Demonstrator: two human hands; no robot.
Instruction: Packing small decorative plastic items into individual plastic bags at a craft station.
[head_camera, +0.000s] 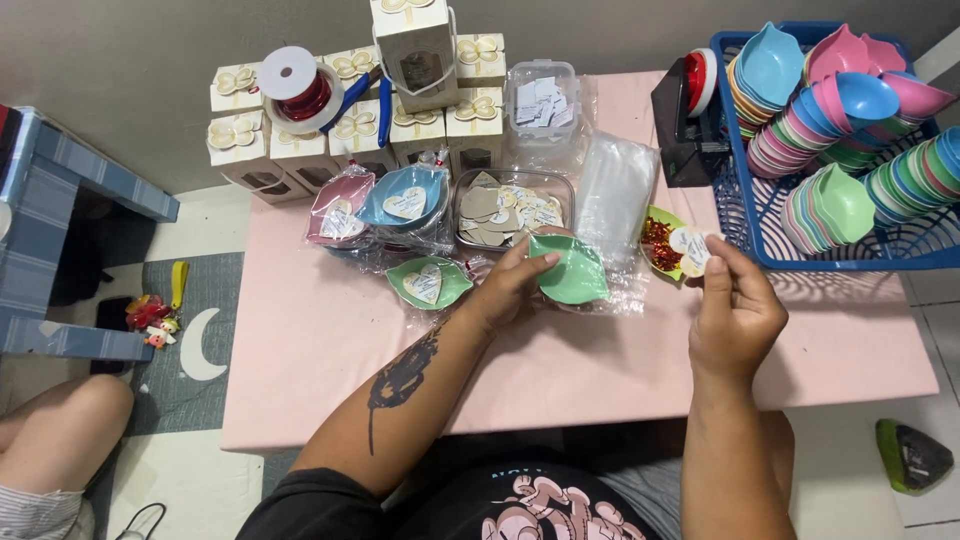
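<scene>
Head view: both hands busy over a pink table (330, 350).
Left hand (510, 285) grips a green leaf-shaped dish (572, 268), fingers closed on its rim, above a clear bag (618, 195). Right hand (735, 310) pinches a heart-shaped paper tag (692, 245) between thumb and fingertips, just beside the blue basket (740, 225) of stacked coloured dishes.

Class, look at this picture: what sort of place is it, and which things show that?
Probably a home craft corner for packing party favours: a low pink table holds stacked gift boxes, a ribbon spool and a blue basket of coloured dishes.
</scene>
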